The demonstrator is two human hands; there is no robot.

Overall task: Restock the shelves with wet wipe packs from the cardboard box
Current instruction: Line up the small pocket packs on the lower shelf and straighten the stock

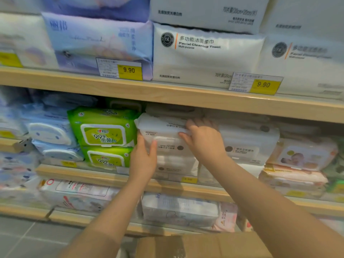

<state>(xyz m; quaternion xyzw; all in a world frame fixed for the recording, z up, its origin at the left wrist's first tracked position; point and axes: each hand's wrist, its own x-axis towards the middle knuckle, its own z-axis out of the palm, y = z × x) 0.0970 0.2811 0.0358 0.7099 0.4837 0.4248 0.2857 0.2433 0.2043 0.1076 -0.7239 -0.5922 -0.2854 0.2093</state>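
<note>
A white wet wipe pack (162, 124) sits tilted on top of a stack of like white packs (175, 161) on the middle shelf (89, 175). My left hand (144, 157) presses against the stack's left side, thumb and fingers on a pack with a white lid. My right hand (202, 138) rests on the top pack's right end, fingers curled over its edge. The cardboard box (201, 244) lies at the bottom of the view, under my arms; its inside is hidden.
Green wipe packs (103, 134) stand just left of the white stack, blue ones (50, 135) further left. More white packs (247, 144) and baby-print packs (299, 159) fill the right. Facial towel bags (204, 53) line the upper shelf. Grey floor shows at bottom left.
</note>
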